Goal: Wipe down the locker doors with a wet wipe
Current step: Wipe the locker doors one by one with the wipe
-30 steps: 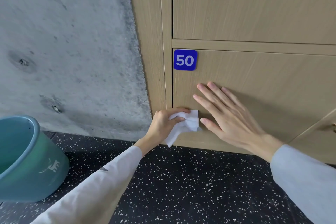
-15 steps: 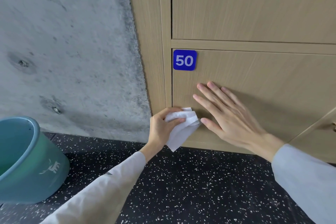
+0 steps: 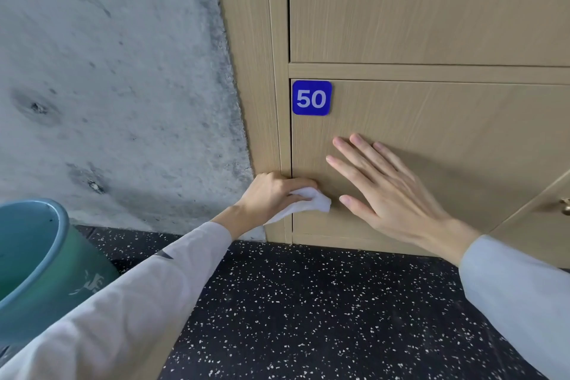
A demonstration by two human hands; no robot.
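Note:
A light wood locker door [image 3: 447,139] carries a blue tag [image 3: 311,98] with the number 50 at its top left corner. My left hand [image 3: 271,194] grips a crumpled white wet wipe [image 3: 311,203] and presses it on the door's lower left edge, at the seam with the frame. My right hand [image 3: 385,191] lies flat on the door just right of the wipe, fingers straight and spread. Another locker door [image 3: 431,3] sits above.
A teal plastic bucket [image 3: 37,262] stands on the dark speckled floor [image 3: 308,311] at the left. A rough grey concrete wall [image 3: 117,86] meets the locker frame. At the right edge a neighbouring door [image 3: 543,225] with a brass knob [image 3: 566,206] stands ajar.
My left hand has slid the wipe slightly up and left along the door's edge, bunching it smaller. My right hand has stayed flat on the door.

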